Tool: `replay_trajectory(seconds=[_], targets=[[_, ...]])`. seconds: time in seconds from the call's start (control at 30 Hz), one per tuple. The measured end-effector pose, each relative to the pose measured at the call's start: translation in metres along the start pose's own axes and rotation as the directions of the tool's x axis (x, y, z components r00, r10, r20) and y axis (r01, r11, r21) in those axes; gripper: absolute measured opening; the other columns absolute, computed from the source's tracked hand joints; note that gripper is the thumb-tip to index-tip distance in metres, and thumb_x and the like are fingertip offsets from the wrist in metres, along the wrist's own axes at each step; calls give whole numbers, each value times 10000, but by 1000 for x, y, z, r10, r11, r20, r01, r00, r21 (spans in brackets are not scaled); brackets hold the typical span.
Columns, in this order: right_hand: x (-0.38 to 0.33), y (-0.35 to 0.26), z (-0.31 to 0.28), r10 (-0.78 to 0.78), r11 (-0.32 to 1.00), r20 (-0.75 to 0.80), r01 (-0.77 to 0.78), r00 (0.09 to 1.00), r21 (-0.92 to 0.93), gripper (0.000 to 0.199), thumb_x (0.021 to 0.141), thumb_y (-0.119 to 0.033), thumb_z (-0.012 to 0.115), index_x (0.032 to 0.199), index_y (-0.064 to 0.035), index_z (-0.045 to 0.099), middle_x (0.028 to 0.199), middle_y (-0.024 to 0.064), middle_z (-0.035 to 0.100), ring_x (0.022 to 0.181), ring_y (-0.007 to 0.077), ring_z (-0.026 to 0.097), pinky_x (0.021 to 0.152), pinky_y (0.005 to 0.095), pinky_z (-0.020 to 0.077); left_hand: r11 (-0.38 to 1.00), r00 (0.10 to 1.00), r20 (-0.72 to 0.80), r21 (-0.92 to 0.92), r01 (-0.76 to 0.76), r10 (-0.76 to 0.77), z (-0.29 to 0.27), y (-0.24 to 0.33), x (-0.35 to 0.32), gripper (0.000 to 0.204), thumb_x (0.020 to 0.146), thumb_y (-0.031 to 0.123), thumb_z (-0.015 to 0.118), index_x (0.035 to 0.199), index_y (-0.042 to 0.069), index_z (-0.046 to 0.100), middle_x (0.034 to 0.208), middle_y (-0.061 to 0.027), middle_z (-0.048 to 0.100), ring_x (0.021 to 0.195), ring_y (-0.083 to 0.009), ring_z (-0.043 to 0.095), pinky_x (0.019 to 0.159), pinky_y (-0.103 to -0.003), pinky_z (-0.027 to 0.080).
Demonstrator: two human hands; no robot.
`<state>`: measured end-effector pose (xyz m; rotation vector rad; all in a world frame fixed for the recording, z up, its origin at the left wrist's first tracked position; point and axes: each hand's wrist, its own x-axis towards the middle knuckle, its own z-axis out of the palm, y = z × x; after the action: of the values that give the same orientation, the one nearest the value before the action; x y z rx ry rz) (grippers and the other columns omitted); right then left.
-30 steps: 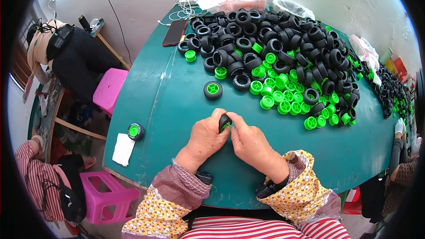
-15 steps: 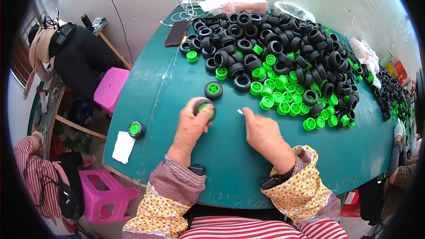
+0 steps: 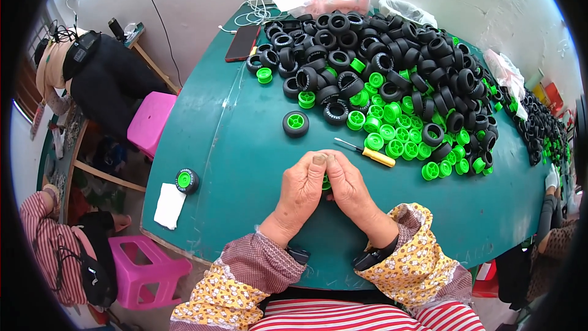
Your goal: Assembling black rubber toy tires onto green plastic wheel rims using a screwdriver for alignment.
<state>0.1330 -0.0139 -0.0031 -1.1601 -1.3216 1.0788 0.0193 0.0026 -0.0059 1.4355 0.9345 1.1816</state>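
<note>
Near the front edge of the teal bench [image 3: 245,165], the left hand [image 3: 301,191] and the right hand [image 3: 350,190] are pressed together, thumbs side by side on top, both clenched around a small green wheel hub [image 3: 326,183] of which only a sliver shows between the palms. Just beyond the right hand, a screwdriver [image 3: 366,152] with a yellow handle lies flat on the bench, its metal tip pointing left. To the near left, close to the bench edge, a finished wheel [image 3: 187,180] with a black tyre and green centre rests beside a folded white cloth [image 3: 169,206]. Further out, left of centre, another assembled wheel [image 3: 296,124] lies alone, apart from the heap. Beyond the screwdriver, a spread of loose green hubs [image 3: 392,135] runs to the right, and behind it a large pile of black tyres [image 3: 392,55] covers the far right of the bench. At the far left of the pile, a dark phone [image 3: 243,43] lies flat, with white cables [image 3: 263,0] and a pink plastic bag [image 3: 331,1] at the far edge against the wall. Off the bench on the left, a pink stool [image 3: 151,124] stands on the floor.
</note>
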Motion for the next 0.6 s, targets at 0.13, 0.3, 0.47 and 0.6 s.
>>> replay_trajectory(seconds=[0.13,0.3,0.47,0.6], targets=[[0,0,2,-19,1000,-9,20,1000,22,315,931,-293,370,1024,-30,518,786,44,553,611,97,489,508,239,411,957,989,-43,263,-123,140,2,6,1,254,907,223,440,908,-4,554,692,-66,570,632,-129,536,583,-246,436],[-4,-6,-2,348,836,162,-384,923,391,321,926,-336,353,939,-65,524,671,2,476,501,64,391,414,208,313,824,953,35,493,-278,301,1,13,-3,179,877,158,451,848,6,541,631,-154,554,545,-294,563,498,-329,434],[-7,-1,0,480,651,270,-545,835,529,337,917,-380,345,860,-93,513,613,-21,418,478,66,364,392,205,284,777,943,75,546,-312,326,-1,5,-3,158,858,169,461,811,36,531,628,-137,576,563,-300,578,497,-364,449],[-4,16,15,154,956,-118,-118,981,267,305,916,-323,390,915,-45,514,681,14,513,525,120,471,459,241,381,927,964,-114,322,-192,239,6,-3,1,230,878,230,463,798,23,526,628,-115,558,554,-223,560,501,-318,426]])
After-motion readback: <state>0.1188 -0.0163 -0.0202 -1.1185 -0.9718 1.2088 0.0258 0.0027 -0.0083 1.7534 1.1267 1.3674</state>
